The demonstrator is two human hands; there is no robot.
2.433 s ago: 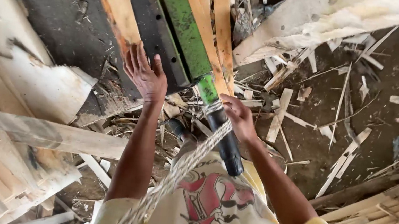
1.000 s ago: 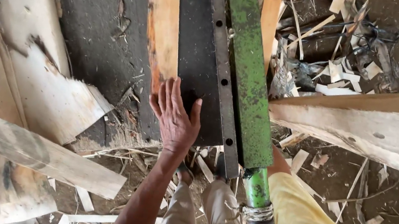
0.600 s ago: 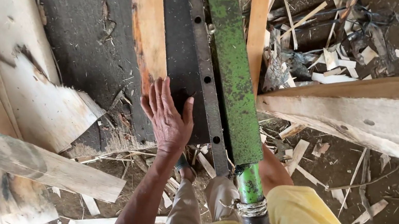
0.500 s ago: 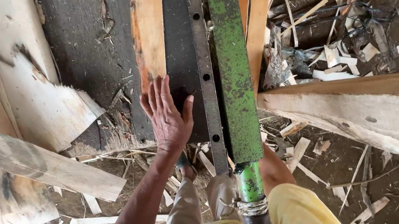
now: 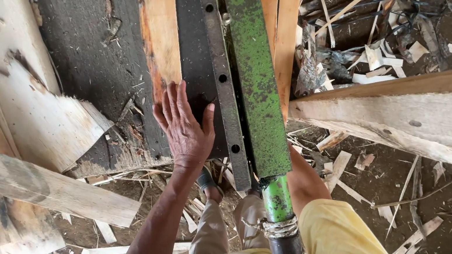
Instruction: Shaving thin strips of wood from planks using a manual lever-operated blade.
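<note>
The left hand (image 5: 184, 130) is lying flat with fingers spread, pressing on the near end of the orange plank (image 5: 158, 23) and the dark bench (image 5: 75, 23) beside it. The right hand (image 5: 302, 179) is mostly hidden behind the green bar (image 5: 254, 72), so I cannot tell its grip. The plank looks stiff, rough and splintery, best held by its edges.

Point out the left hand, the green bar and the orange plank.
left hand (image 5: 187, 133), head view, on the back of the hand.
green bar (image 5: 256, 78), head view, mid-length on its painted face.
orange plank (image 5: 158, 23), head view, on its bare upper face.
</note>
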